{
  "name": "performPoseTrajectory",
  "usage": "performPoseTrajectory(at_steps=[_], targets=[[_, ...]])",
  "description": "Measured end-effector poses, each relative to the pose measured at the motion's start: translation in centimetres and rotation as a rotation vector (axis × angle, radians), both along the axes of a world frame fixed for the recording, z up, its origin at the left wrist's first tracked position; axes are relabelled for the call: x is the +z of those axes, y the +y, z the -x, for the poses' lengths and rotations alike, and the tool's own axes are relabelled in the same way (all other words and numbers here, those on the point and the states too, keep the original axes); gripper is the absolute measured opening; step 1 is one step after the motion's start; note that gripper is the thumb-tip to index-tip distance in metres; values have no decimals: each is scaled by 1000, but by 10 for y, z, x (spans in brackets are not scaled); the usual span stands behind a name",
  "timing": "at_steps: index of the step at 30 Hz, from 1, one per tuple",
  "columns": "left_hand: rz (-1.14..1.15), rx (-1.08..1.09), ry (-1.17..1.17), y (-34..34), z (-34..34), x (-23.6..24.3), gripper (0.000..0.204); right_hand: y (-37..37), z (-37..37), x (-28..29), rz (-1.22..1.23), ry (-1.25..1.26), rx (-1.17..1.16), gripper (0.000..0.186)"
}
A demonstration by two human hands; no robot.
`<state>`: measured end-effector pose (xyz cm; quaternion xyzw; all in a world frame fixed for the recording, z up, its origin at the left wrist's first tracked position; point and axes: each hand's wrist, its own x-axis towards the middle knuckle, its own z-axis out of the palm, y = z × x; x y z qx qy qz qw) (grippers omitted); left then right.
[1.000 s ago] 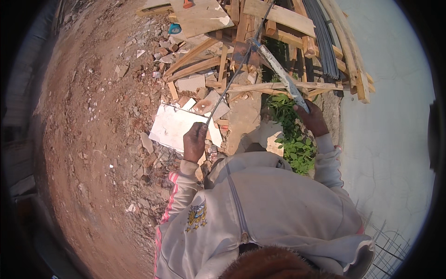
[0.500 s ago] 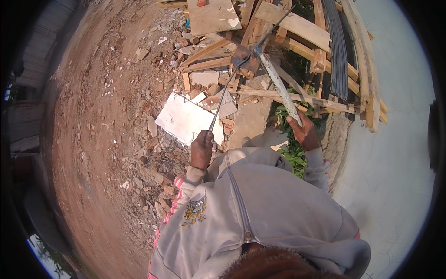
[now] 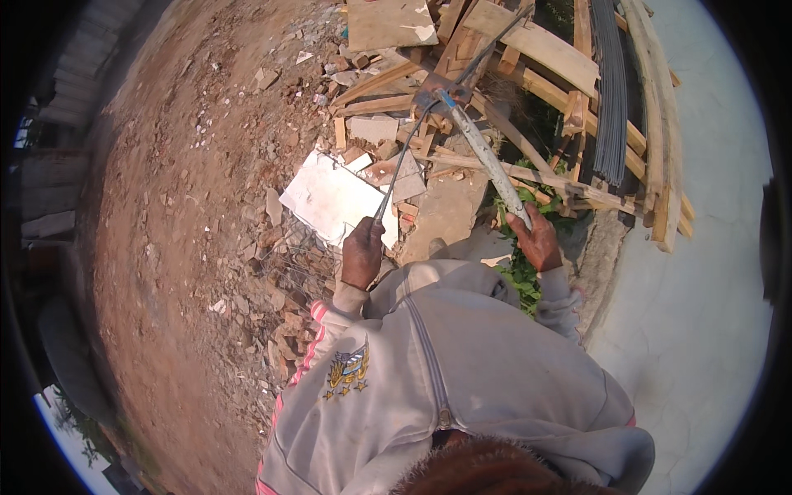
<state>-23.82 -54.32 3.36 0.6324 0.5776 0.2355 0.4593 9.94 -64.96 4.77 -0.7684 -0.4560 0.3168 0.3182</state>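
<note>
My left hand (image 3: 361, 254) is closed around the lower end of a thin dark metal rod (image 3: 393, 181), which runs forward and kinks at a rusty metal plate (image 3: 435, 83) among the timber. My right hand (image 3: 537, 241) grips the lower end of a white-painted pipe (image 3: 487, 153) whose blue upper end (image 3: 446, 98) meets the rod at that plate. The rod's far part continues up over a pale plank (image 3: 555, 55). Exactly how pipe, plate and rod engage is too small to tell. Below my left hand's rod lies a white board (image 3: 326, 193).
Rubble (image 3: 276, 322) and reddish dirt (image 3: 173, 231) lie to my left. Stacked timber (image 3: 660, 140), a bundle of dark bars (image 3: 608, 107) and a square board (image 3: 388, 23) are ahead. Green plants (image 3: 524, 289) grow beside a pale wall or slab (image 3: 693, 330) on my right.
The rod, nearly straight a second ago, now has a distinct bend at the plate. Both hands and the pipe's near end are lower in the picture, and my view has shifted slightly.
</note>
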Motion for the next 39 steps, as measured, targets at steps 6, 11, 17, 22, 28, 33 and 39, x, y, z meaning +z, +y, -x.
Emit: performPoseTrajectory(at_steps=[6,11,17,22,28,33,39], targets=[[399,96,-502,-3,-2,-22,28,-16,11,-7,-50,61,-105,41],[343,37,-479,2,16,-5,25,-27,15,5,-67,155,-170,36],[294,30,-469,3,19,5,28,-33,1,15,-62,293,-220,36],[415,79,-580,-12,-19,-10,28,-42,-17,-2,-60,285,-247,40],[481,140,-632,-15,-55,-17,24,-44,-31,-2,-42,239,-233,37],[408,78,-670,-20,-50,-3,25,-47,-40,-7,-84,170,-194,38],[453,182,-680,-11,-60,-20,27,-39,-37,-7,-100,209,-188,41]])
